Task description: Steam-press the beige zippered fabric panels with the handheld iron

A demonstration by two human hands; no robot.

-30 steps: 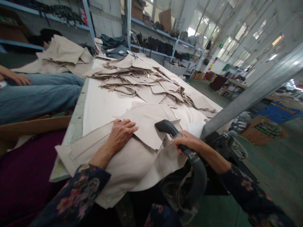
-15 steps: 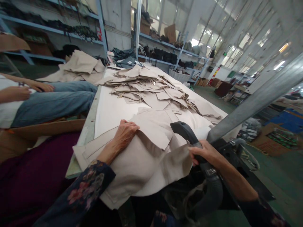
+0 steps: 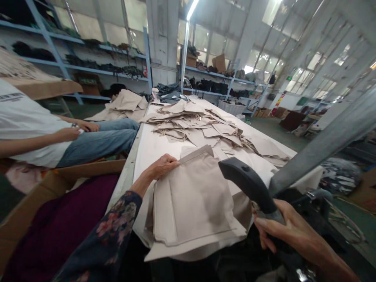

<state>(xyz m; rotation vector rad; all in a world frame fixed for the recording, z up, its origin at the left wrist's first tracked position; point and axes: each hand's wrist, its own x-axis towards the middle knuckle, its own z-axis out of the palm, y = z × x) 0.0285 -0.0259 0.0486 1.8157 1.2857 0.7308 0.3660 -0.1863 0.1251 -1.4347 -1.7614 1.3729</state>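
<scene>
A beige sewn fabric piece [image 3: 202,196] lies in front of me, its lower part hanging over the near table edge. My left hand [image 3: 164,166] pinches its far left edge, fingers closed on the cloth. At the right, my right hand [image 3: 286,229] is curled against a black curved machine arm [image 3: 246,180], its fingertips close to the fabric's right edge. Whether those fingers hold cloth or the arm itself I cannot make out. Farther back on the white table [image 3: 147,143] is a heap of beige fabric pieces [image 3: 188,117].
At the left sits a person in jeans [image 3: 100,143], beside a cardboard box [image 3: 96,168] with purple cloth [image 3: 73,223] in it. A slanted metal post [image 3: 323,145] rises on the right. Another beige pile [image 3: 126,102] lies beyond the person's knees.
The fabric has been turned and now lies flatter and squarer, a seamed border facing me. My right hand has moved down and nearer. The view has swung left and up.
</scene>
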